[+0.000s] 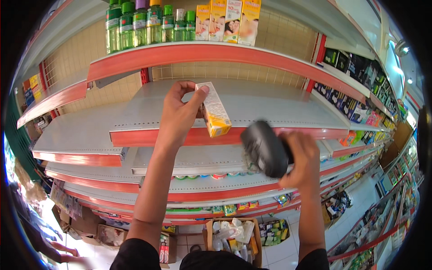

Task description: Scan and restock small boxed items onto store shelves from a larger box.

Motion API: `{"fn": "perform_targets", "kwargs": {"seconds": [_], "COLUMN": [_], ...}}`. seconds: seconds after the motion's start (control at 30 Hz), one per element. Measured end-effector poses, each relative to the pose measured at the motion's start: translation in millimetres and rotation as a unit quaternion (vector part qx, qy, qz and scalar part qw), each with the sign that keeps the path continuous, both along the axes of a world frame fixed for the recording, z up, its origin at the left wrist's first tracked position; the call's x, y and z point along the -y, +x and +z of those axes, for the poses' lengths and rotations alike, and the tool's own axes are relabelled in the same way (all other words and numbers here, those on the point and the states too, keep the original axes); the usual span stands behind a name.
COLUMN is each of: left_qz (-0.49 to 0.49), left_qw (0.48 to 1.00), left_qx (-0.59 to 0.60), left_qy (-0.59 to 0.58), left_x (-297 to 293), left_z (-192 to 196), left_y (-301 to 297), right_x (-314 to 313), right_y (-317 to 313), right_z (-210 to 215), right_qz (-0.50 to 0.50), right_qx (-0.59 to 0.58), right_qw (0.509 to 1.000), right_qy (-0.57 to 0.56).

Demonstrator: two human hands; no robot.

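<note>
Above the middle shelf, my left hand (182,105) grips a slim white and yellow carton (215,110) between thumb and fingers. The carton is tilted, with a side of small print facing me. To its right, my right hand (302,157) is closed around a black rounded object (264,148), smeared by motion; its exact kind is hard to make out. The black object is in front of the red front strip of the grey shelf (270,108). On the shelf above stand similar upright cartons (217,20) beside several green-capped bottles (139,27).
Lower grey shelves (202,162) step out beneath the middle one. On the floor is a cardboard box (256,222) full of mixed packages, with another box of goods (273,231) beside it. Stocked shelves (360,108) run along the right. Another person's limbs (63,252) show at the lower left.
</note>
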State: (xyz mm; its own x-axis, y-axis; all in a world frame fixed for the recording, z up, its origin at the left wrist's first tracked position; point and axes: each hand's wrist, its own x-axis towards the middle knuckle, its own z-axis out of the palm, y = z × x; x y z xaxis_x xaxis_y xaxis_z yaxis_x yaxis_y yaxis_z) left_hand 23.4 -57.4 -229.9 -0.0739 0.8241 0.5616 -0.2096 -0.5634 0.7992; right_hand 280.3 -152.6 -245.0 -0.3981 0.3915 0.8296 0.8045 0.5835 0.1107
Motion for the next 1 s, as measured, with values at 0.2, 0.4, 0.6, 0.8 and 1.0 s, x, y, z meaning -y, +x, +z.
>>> {"fn": "perform_targets", "kwargs": {"seconds": [0.2,0.4,0.6,0.8,1.0], "left_qz": [0.003,0.011,-0.004,-0.074,-0.183], "left_qw": [1.000,0.999,0.998,0.997,0.982], "left_qx": [-0.019,-0.034,-0.044,0.033,0.037], "left_qy": [-0.024,-0.035,-0.046,-0.001,-0.007], "left_x": [-27,-31,-35,-37,-44], "left_z": [11,5,4,-1,-7], "left_y": [8,23,26,26,11], "right_x": [18,5,-1,-22,-96], "right_y": [-12,-4,-3,14,37], "right_z": [-20,-22,-20,9,35], "right_qz": [-0.003,0.000,0.006,-0.067,-0.076], "right_qx": [0.032,0.014,-0.012,-0.037,0.008], "right_qw": [0.999,1.000,0.999,0.992,0.987], "right_qy": [-0.013,-0.024,-0.046,-0.104,-0.140]}}
